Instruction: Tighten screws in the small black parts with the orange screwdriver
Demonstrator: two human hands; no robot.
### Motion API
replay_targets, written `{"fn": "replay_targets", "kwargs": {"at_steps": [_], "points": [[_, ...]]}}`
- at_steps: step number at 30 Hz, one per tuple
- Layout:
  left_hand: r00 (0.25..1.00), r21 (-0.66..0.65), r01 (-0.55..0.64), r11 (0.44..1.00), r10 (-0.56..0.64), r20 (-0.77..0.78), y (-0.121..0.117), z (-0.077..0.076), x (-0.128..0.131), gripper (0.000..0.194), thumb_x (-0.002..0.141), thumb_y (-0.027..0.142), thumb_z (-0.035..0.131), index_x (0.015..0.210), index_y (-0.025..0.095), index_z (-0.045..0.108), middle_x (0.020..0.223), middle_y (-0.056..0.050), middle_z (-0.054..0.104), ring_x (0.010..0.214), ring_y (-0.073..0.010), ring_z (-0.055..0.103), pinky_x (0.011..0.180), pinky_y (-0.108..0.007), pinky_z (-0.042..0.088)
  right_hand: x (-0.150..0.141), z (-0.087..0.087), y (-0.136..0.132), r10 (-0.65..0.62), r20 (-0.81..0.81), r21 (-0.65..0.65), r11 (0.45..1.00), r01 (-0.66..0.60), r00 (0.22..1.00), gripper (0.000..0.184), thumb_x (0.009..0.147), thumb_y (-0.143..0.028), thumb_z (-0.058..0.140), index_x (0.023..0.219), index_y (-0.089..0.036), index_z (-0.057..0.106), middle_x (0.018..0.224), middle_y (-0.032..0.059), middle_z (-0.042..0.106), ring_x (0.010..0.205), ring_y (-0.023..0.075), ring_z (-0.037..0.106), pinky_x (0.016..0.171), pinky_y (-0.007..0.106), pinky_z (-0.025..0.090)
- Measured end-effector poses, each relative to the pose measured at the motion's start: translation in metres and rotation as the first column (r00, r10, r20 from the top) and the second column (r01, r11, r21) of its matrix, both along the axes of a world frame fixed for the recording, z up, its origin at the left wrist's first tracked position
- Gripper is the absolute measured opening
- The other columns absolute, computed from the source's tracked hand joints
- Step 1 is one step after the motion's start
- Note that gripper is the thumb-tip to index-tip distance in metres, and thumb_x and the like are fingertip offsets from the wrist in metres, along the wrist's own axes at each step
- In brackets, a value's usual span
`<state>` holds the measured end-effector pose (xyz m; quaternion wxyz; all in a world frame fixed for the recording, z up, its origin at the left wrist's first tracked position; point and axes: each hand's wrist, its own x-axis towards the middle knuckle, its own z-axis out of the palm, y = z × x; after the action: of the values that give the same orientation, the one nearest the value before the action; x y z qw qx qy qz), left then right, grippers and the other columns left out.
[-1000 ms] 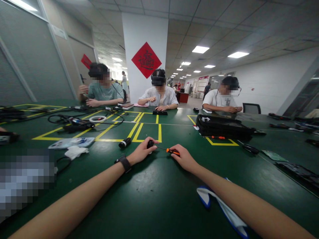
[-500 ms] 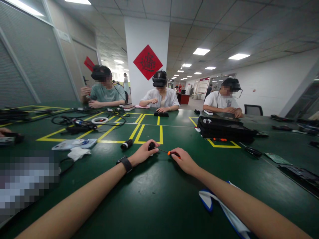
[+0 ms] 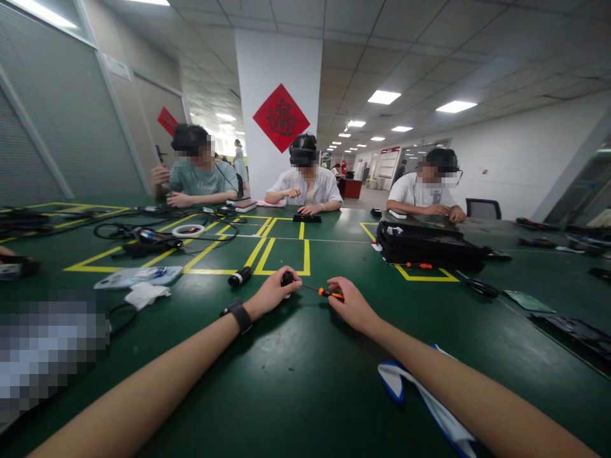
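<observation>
My left hand (image 3: 273, 294) is closed round a small black cylindrical part (image 3: 287, 278) that rests on the green table (image 3: 296, 369). A black watch sits on that wrist. My right hand (image 3: 351, 304) grips a small screwdriver with an orange and black handle (image 3: 330, 294). Its thin shaft points left, with the tip at the black part. A second small black cylinder (image 3: 239, 276) lies on the table just left of my left hand.
A black case (image 3: 429, 245) with an orange screwdriver before it lies at the right. Cables, a tape roll (image 3: 188, 229) and a white cloth (image 3: 146, 294) lie at the left. Three people sit across the table. A blue and white item (image 3: 420, 394) lies under my right forearm.
Both hands stay on the black part and the screwdriver. The view shifted slightly; my right hand's grip on the handle turned a little.
</observation>
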<state>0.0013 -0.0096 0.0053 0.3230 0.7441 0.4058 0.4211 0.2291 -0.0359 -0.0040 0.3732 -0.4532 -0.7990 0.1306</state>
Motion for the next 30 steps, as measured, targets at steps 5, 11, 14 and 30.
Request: {"fn": "replay_targets", "kwargs": {"at_steps": [5,11,14,30], "points": [[1.0,-0.019,-0.012,1.0,0.012,-0.002,-0.0003,-0.0003,0.0001,0.024,0.074,0.039,0.054,0.086,0.018,0.053,0.084,-0.001,0.06,0.077,-0.0139,0.054,0.071,-0.026,0.041,0.0036,0.001,0.0013,0.0,0.07,0.036,0.999,-0.003,0.998,0.013,0.074,-0.013,0.051,0.084,-0.016,0.058,0.087,0.0044,0.054,0.085,0.016,0.048,0.08,0.031,0.039],[0.999,-0.029,-0.02,0.999,0.021,0.034,0.0029,-0.0039,0.0005,0.022,0.073,0.037,0.054,0.084,0.018,0.054,0.084,-0.001,0.061,0.075,-0.0136,0.055,0.069,-0.026,0.042,0.0043,0.0049,-0.0022,0.104,0.052,0.018,0.994,-0.105,0.993,0.027,0.074,-0.015,0.054,0.1,-0.018,0.053,0.094,0.0037,0.054,0.087,0.0146,0.05,0.08,0.029,0.039],[0.998,-0.024,-0.042,0.999,0.043,0.047,0.0036,-0.005,0.0007,0.021,0.072,0.036,0.055,0.083,0.018,0.054,0.083,-0.002,0.061,0.075,-0.0138,0.055,0.069,-0.026,0.042,0.0042,0.0064,-0.0027,0.071,0.1,0.018,0.997,-0.073,0.992,0.023,0.077,-0.017,0.049,0.1,-0.017,0.054,0.095,0.0053,0.053,0.089,0.0154,0.049,0.082,0.03,0.039],[0.998,-0.019,-0.057,0.998,0.058,0.015,0.0028,-0.0044,0.0002,0.028,0.074,0.043,0.052,0.084,0.017,0.054,0.072,0.001,0.057,0.065,-0.0121,0.052,0.062,-0.024,0.04,0.006,0.0034,0.0028,0.012,0.08,0.001,1.0,-0.012,0.997,0.019,0.078,-0.016,0.047,0.095,-0.016,0.056,0.092,0.0057,0.054,0.088,0.0161,0.049,0.082,0.032,0.039]]}}
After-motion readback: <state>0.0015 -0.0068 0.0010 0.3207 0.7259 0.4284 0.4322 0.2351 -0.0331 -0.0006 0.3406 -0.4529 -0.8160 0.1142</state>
